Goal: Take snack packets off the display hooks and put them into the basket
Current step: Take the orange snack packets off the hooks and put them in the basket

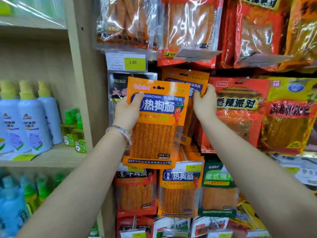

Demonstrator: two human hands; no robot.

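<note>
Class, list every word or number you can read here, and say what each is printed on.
"REGOUCHANG" and "热狗肠": orange plastic snack packet in the left hand.
"2.00": yellow-green price tag above it.
"香辣派对": red hanging packet.
"2.00": lower yellow-green price tag.
Orange hanging packet in the right hand: print mostly hidden.
Pale blue bottles' labels: too blurred.

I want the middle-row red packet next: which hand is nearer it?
Right. The right hand is beside the red packet's left edge, gripping a hanging orange packet; the left hand is farther left, holding the loose orange packet.
</note>
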